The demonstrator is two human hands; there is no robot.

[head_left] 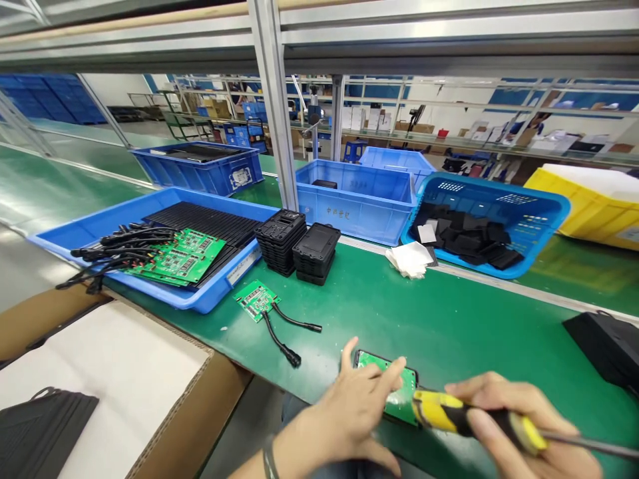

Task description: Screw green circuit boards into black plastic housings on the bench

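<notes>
My left hand (352,406) is spread over a green circuit board (402,402) seated in a black case near the table's front edge. Its fingers are apart, some resting on or just above the board; I cannot tell how firmly they press. My right hand (514,402) is wrapped round a screwdriver (439,411) with a yellow and black handle. The handle's butt end points at the board's right side, and the metal shaft points away to the right. A second circuit board (255,299) with two black cables lies to the left of the hands.
A blue tray (192,303) carries circuit boards with cables and black panels. Behind the work stand stacked black cases (315,251), a blue bin (349,216), a basket (542,219) of black pads, and white sheets (410,259). Black items (606,349) sit at right; an upright post (273,100) rises mid-table.
</notes>
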